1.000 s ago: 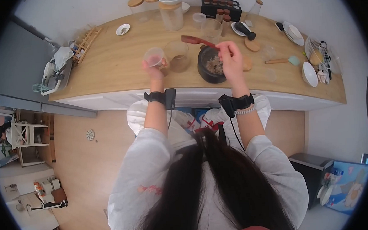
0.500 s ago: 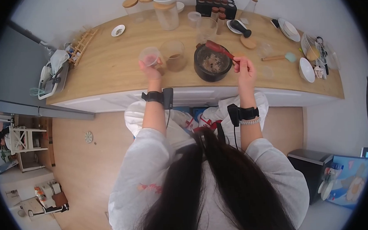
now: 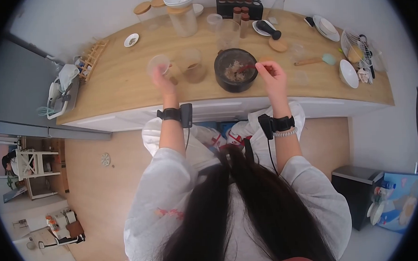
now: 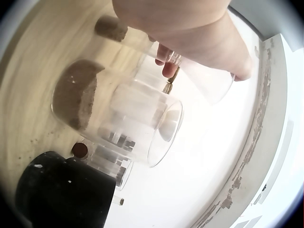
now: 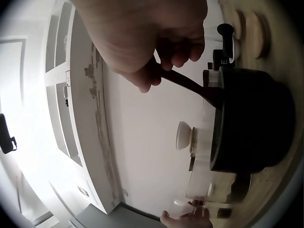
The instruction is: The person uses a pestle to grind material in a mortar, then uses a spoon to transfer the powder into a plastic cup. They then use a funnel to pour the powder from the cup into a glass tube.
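Observation:
In the head view my right hand (image 3: 273, 80) pinches the handle of a dark red spatula (image 3: 248, 67). The spatula's head dips into the loose brown, grainy stuff (image 3: 234, 71) inside a black mortar (image 3: 239, 87). My left hand (image 3: 165, 83) is curled at a clear funnel-shaped piece (image 4: 206, 78), its wide mouth facing up. Below that hand, the left wrist view shows a clear vessel with brown contents (image 4: 110, 28). Between the hands stands a wide clear glass jar (image 3: 189, 60) with brown powder at its bottom. A black pestle (image 3: 268, 29) lies on a white dish behind the mortar.
Along the back stand wooden-lidded jars (image 3: 183, 23), a black spice rack (image 3: 239, 8) and a corked bottle (image 3: 278, 8). To the right lie a mint-tipped spatula (image 3: 309, 61), a white bowl (image 3: 349, 74) and a wire basket (image 3: 353, 42). A wooden rack (image 3: 93, 58) leans at left.
The spatula swung right from beside the left hand's funnel-shaped piece to the mortar, and its head is now down in the grainy stuff. The left hand kept its hold.

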Action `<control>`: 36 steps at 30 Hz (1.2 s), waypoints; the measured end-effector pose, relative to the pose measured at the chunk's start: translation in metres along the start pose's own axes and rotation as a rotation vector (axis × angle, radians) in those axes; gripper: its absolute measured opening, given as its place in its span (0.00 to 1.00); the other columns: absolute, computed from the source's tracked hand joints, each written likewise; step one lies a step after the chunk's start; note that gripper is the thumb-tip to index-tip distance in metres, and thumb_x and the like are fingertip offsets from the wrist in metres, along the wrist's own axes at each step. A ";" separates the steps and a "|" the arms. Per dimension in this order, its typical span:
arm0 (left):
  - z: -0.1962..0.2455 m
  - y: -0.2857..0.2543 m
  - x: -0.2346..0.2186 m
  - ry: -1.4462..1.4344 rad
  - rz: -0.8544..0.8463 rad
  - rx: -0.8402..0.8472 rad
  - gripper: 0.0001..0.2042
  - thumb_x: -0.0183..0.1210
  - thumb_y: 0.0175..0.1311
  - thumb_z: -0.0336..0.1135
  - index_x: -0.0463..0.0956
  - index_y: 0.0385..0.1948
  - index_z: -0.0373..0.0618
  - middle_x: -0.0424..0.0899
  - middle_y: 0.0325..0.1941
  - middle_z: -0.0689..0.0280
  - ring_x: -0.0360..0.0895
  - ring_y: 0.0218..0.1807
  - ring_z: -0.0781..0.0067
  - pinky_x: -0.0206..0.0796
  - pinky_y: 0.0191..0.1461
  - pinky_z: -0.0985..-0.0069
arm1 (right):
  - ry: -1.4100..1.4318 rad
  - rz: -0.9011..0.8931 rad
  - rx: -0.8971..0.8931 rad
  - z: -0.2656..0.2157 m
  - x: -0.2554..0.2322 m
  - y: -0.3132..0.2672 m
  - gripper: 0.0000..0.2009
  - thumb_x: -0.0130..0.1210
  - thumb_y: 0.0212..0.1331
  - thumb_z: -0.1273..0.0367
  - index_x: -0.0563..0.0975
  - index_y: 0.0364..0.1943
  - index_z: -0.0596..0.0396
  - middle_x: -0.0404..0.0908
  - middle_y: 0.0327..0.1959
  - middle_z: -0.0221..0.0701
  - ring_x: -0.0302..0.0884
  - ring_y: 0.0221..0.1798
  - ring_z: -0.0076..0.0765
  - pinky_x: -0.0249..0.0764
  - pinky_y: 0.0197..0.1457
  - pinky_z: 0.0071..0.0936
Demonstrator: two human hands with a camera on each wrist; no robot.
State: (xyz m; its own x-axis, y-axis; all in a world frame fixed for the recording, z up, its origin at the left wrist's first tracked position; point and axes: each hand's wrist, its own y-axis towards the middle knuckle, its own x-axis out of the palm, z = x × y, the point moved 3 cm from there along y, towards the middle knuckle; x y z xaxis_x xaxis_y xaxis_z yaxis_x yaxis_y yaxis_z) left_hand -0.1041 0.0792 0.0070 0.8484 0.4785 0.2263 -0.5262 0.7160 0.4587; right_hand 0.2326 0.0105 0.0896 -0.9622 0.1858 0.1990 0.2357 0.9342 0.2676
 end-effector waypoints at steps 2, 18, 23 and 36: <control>-0.001 0.003 -0.002 0.079 -0.005 -0.015 0.21 0.37 0.64 0.49 0.72 0.36 0.40 0.78 0.36 0.59 0.74 0.41 0.67 0.57 0.52 0.68 | -0.030 -0.019 -0.010 0.005 0.004 0.005 0.05 0.60 0.52 0.73 0.76 0.31 0.57 0.75 0.25 0.21 0.68 0.29 0.13 0.64 0.33 0.12; 0.024 -0.006 0.014 -0.263 -0.078 -0.324 0.27 0.29 0.65 0.56 0.68 0.40 0.40 0.75 0.27 0.62 0.72 0.30 0.69 0.61 0.42 0.70 | -0.558 -0.564 -0.208 -0.001 0.045 0.028 0.14 0.53 0.56 0.64 0.67 0.20 0.59 0.63 0.14 0.31 0.56 0.18 0.30 0.58 0.23 0.26; 0.022 -0.007 0.014 -0.318 -0.049 -0.360 0.28 0.28 0.65 0.57 0.67 0.40 0.40 0.74 0.27 0.62 0.71 0.28 0.69 0.62 0.38 0.72 | -0.717 -0.479 -0.095 -0.005 0.041 0.047 0.16 0.52 0.57 0.62 0.67 0.20 0.60 0.62 0.13 0.33 0.55 0.18 0.32 0.58 0.25 0.28; 0.027 -0.007 0.011 -0.210 -0.086 -0.387 0.34 0.26 0.62 0.63 0.69 0.44 0.39 0.79 0.32 0.60 0.75 0.36 0.67 0.56 0.44 0.74 | -0.744 -0.540 0.057 -0.015 0.056 0.052 0.22 0.49 0.57 0.52 0.70 0.18 0.58 0.69 0.12 0.31 0.64 0.18 0.32 0.62 0.26 0.27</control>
State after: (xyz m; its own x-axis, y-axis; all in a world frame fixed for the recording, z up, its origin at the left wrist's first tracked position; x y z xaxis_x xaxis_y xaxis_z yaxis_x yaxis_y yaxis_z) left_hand -0.0891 0.0659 0.0294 0.8621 0.3243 0.3895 -0.4025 0.9050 0.1375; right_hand 0.1931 0.0653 0.1284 -0.7840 -0.1505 -0.6022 -0.2591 0.9609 0.0972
